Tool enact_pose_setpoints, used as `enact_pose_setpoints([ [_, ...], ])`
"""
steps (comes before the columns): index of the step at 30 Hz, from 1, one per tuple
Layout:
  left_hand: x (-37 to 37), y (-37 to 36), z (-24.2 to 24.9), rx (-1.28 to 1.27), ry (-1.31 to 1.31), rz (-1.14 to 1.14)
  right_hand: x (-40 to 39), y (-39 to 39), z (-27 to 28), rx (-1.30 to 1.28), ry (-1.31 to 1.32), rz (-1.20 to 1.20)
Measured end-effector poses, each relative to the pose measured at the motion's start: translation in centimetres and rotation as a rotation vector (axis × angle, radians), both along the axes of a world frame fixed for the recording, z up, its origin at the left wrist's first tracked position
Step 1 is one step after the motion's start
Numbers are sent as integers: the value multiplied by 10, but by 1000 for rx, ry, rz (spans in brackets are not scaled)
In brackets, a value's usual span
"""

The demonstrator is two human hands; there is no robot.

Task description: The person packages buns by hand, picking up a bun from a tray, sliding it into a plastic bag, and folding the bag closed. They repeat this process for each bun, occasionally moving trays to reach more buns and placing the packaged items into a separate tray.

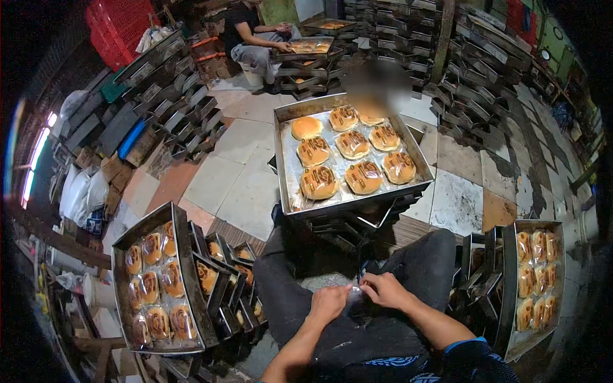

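Over my lap, my left hand (pixel 328 304) and my right hand (pixel 387 291) are close together with fingers pinched. Between their fingertips shows a small bit of clear plastic film (pixel 355 288); the rest of it is hard to make out against dark trousers. Ahead of my knees, a metal tray (pixel 357 203) holds several round buns, most in clear wrappers with brown print, such as the bun (pixel 363 177) nearest me. The bun (pixel 307 127) at the far left corner looks plain, without print. Part of the tray's far right corner is blurred.
Trays of wrapped buns top the stacks at my left (pixel 191 284) and right (pixel 509 287). A seated person (pixel 252 38) handles another bun tray (pixel 311 46) at the back. Stacked metal trays (pixel 485 70) and red crates (pixel 119 29) line the tiled floor.
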State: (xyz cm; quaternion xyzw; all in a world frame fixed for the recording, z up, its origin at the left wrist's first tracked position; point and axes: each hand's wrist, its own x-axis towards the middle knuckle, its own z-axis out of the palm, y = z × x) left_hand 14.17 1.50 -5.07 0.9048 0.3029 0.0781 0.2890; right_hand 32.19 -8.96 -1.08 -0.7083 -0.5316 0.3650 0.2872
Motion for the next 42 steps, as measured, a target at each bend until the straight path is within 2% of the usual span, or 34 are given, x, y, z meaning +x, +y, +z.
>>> enact_pose_setpoints([
  [1,4,0,18,-1,4,-4,4,0,1,-1,4,-4],
  [3,7,0,53,-427,-98,179,16,1,2,218,-74,143],
  [4,5,3,48,-429,-92,172,20,4,14,498,-281,110],
  [5,3,8,38,-345,-175,114,25,10,28,513,-346,8],
  [6,2,15,29,-262,-263,58,26,16,49,551,-244,-162],
  [7,0,29,25,-447,-392,-27,27,24,70,584,-146,-329],
  [9,0,42,23,-887,-814,276,32,41,102,552,10,-516],
  [11,9,61,59,-1224,-1029,615,27,60,100,579,88,-492],
  [12,4,76,44,-1164,-1101,593,18,71,107,577,40,-422],
  [13,1,92,37,-1062,-1135,676,9,84,112,574,-7,-347],
  [15,-5,113,30,-885,-1279,854,1,118,118,725,-49,-149],
  [17,-15,127,21,-957,-1417,1045,20,173,124,673,-185,121],
  [18,-19,133,10,-902,-1469,1084,34,208,124,593,-189,51],
  [19,-28,137,9,-909,-1433,1030,52,248,123,515,-194,-22],
  [21,-33,139,11,-963,-1412,1029,117,347,86,418,-507,-70],
  [22,-31,144,20,-1070,-1339,1158,143,391,67,463,-671,-39],
  [23,-27,149,29,-1172,-1261,1282,162,431,67,158,-557,8],
  [24,-23,151,34,-1151,-1236,1329,194,473,33,273,-632,39],
  [25,-22,151,30,-1146,-1238,1340,200,497,22,249,-657,-54],
  [26,-22,149,24,-1063,-1313,1223,198,515,34,113,-617,-43],
  [27,-23,148,20,-980,-1380,1104,197,530,42,-1,-702,-129],
  [29,-25,150,23,-993,-1283,1076,207,554,43,-46,-731,-150],
  [30,-25,151,18,-931,-1360,1060,204,557,60,-155,-759,-22],
  [31,-24,149,13,-869,-1437,1040,207,555,57,-157,-762,-18],
  [33,-25,146,6,-863,-1459,1078,209,538,65,24,-581,354],
  [34,-28,147,8,-955,-1505,995,202,519,74,-48,-671,322],
  [35,-29,148,12,-1046,-1547,903,206,499,79,74,-774,305],
  [37,-24,150,16,-1039,-1481,954,220,461,85,365,-486,-100],
  [39,-18,148,12,-979,-1435,1139,208,407,108,475,549,-578],
  [41,-24,145,27,-1044,-1402,1058,161,306,163,288,1151,-262],
  [42,-24,147,17,-1067,-1436,1067,152,270,150,289,1092,-264],
])
